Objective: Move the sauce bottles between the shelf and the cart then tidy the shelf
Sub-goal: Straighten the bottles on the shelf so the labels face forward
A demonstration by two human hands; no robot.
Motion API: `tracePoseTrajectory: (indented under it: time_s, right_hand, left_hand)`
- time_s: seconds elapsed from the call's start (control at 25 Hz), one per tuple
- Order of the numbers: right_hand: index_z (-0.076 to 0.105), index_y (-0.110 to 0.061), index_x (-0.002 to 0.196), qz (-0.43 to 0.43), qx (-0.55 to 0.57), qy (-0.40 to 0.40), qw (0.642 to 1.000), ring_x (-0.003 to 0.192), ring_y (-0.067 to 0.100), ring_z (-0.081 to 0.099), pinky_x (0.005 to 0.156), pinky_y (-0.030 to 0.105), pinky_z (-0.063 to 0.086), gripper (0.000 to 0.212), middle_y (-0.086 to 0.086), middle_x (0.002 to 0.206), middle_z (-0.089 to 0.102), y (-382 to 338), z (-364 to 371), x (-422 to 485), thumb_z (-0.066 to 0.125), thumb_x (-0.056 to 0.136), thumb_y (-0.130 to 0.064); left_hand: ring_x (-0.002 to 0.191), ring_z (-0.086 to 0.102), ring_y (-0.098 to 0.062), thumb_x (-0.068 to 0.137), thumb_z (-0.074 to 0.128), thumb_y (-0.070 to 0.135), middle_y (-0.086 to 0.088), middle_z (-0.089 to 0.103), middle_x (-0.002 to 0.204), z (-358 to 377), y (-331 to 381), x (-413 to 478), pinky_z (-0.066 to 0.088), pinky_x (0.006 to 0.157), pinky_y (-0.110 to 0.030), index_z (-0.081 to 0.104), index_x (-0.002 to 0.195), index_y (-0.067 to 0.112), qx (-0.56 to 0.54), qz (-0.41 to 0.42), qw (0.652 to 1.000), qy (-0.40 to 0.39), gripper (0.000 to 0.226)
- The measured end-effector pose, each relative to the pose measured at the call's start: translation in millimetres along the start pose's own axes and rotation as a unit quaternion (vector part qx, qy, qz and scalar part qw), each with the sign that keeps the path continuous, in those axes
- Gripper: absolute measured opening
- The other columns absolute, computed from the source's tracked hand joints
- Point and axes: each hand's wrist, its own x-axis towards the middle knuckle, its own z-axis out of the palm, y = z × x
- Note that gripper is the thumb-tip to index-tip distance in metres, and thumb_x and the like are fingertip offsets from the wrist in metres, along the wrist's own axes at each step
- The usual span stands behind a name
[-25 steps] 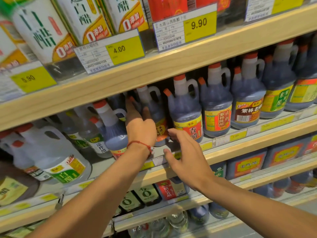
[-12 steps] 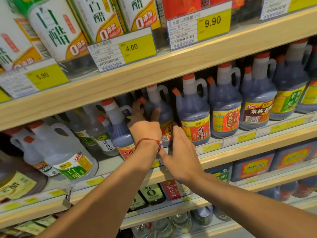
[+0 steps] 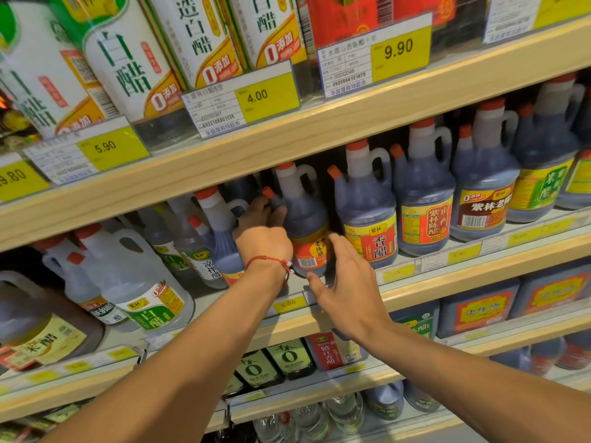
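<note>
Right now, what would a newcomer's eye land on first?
Two bare arms meet mid-frame: the left hand grips a dark red-capped bottle on the middle shelf, while the open right hand reaches toward its base. Yellow price tags line the upper shelf edge, above a row of similar dark bottles to the right.
</note>
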Motion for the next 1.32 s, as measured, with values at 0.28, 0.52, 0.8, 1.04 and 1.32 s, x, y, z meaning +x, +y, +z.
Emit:
tracePoseTrajectory:
  time_s: [0.28, 0.52, 0.8, 1.04, 1.32]
  right_hand:
    - [0.04, -0.019, 0.145, 0.015, 0.031, 0.071, 0.997, 0.121, 0.013, 0.052, 0.097, 0.038, 0.054, 0.075, -0.007, 0.129, 0.043, -9, 9, -9, 0.084, 0.086, -0.03]
    - [0.044, -0.018, 0.136, 0.041, 0.035, 0.174, 0.983, 0.114, 0.015, 0.051, 0.096, 0.042, 0.053, 0.077, -0.01, 0.119, 0.041, -16, 34, -6, 0.091, 0.076, -0.034]
    - [0.045, -0.028, 0.124, 0.057, 0.031, 0.218, 0.974, 0.11, 0.013, 0.055, 0.091, 0.04, 0.056, 0.075, -0.013, 0.114, 0.044, -7, 40, -2, 0.094, 0.069, -0.043]
    - [0.049, -0.026, 0.121, 0.064, 0.028, 0.225, 0.972, 0.106, 0.012, 0.057, 0.088, 0.04, 0.057, 0.068, -0.01, 0.112, 0.048, -1, 37, -3, 0.093, 0.072, -0.042]
    - [0.051, -0.023, 0.12, 0.059, 0.03, 0.213, 0.975, 0.104, 0.012, 0.057, 0.089, 0.04, 0.056, 0.064, -0.01, 0.111, 0.048, -1, 34, -3, 0.092, 0.074, -0.04]
  left_hand:
    - [0.098, 0.065, -0.033, 0.088, 0.063, 0.006, -0.016, 0.07, 0.1, -15, -3, -9, 0.052, 0.087, -0.041, 0.068, 0.1, 0.001, -0.011, 0.03, 0.999, -0.023, 0.014]
    - [0.099, 0.064, -0.035, 0.077, 0.055, 0.027, -0.015, 0.071, 0.1, -22, -6, -8, 0.051, 0.088, -0.049, 0.067, 0.096, 0.006, -0.04, 0.041, 0.997, -0.053, 0.031]
    - [0.1, 0.062, -0.037, 0.08, 0.048, 0.028, -0.02, 0.068, 0.104, -20, -4, -3, 0.048, 0.088, -0.045, 0.066, 0.104, 0.001, 0.005, 0.081, 0.993, -0.085, 0.04]
    - [0.106, 0.06, -0.034, 0.095, 0.059, 0.015, -0.013, 0.068, 0.112, -15, -2, -2, 0.045, 0.088, -0.035, 0.065, 0.115, 0.008, 0.05, 0.066, 0.993, -0.08, 0.022]
    - [0.108, 0.063, -0.032, 0.088, 0.055, 0.027, -0.012, 0.07, 0.112, -11, -3, -10, 0.05, 0.095, -0.041, 0.065, 0.118, 0.009, -0.048, 0.04, 0.995, -0.077, 0.036]
